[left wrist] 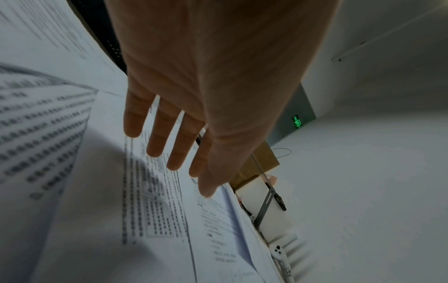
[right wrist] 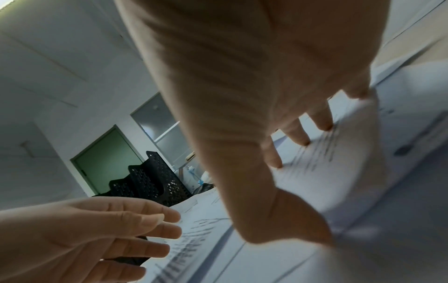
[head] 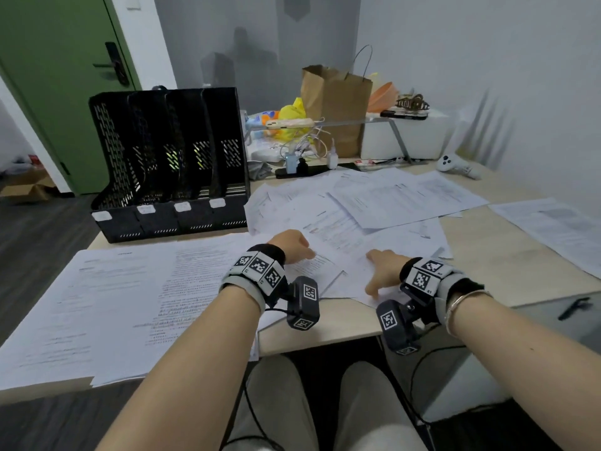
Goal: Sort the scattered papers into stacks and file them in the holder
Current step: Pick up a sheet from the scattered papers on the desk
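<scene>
My left hand [head: 292,244] and right hand [head: 380,271] lie flat, fingers spread, on loose papers [head: 341,222] right of the holder [head: 169,164]. The sheets fan at mixed angles; the holder's slots open toward me, its long axis across the desk [head: 325,330].

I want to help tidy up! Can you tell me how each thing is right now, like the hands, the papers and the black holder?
left hand: open, fingers straight over the papers.
right hand: open, fingertips pressing a sheet.
scattered papers: loose, overlapping, flat on the desk.
file holder: upright, its slots look empty.
brown paper bag: standing, open at the top.
green door: shut.
</scene>
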Action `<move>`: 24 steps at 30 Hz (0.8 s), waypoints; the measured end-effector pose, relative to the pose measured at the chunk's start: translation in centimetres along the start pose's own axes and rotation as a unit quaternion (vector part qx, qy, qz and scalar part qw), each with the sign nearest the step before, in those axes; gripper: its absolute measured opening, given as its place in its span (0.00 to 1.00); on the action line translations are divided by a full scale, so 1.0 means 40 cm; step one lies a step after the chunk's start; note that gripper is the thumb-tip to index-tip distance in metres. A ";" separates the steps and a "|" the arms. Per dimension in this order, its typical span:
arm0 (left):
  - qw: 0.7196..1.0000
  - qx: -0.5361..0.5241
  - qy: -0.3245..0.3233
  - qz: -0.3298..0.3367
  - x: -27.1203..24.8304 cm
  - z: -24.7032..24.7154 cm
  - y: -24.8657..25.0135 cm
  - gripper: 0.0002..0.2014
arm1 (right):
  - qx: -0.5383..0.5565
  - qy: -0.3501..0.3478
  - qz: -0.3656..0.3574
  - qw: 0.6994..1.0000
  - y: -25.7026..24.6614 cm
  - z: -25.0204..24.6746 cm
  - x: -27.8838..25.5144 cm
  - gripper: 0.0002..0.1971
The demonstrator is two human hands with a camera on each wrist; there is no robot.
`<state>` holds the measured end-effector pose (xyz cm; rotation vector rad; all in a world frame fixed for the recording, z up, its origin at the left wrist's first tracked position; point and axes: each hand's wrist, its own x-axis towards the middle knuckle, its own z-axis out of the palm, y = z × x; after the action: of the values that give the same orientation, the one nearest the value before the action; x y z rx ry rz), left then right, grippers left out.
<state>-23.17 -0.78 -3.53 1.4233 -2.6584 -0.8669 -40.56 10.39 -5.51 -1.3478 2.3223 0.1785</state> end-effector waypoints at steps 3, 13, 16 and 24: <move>1.000 0.008 -0.018 0.002 0.010 0.018 0.011 0.10 | 0.029 0.022 -0.005 0.999 0.013 0.006 0.002 0.34; 0.999 0.023 -0.035 -0.011 0.020 0.041 0.029 0.20 | 0.002 -0.011 -0.010 1.000 0.026 0.003 -0.008 0.45; 0.999 0.017 -0.030 -0.023 0.018 0.046 0.033 0.09 | -0.042 0.006 -0.007 0.999 0.014 -0.001 -0.012 0.37; 0.999 -0.011 -0.026 -0.040 0.013 0.056 0.038 0.28 | 0.028 0.029 -0.026 0.999 0.037 -0.061 -0.031 0.10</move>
<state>-25.22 0.52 -4.85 1.5332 -2.6369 -0.9500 -42.05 11.37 -2.95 -1.4015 2.3192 0.0567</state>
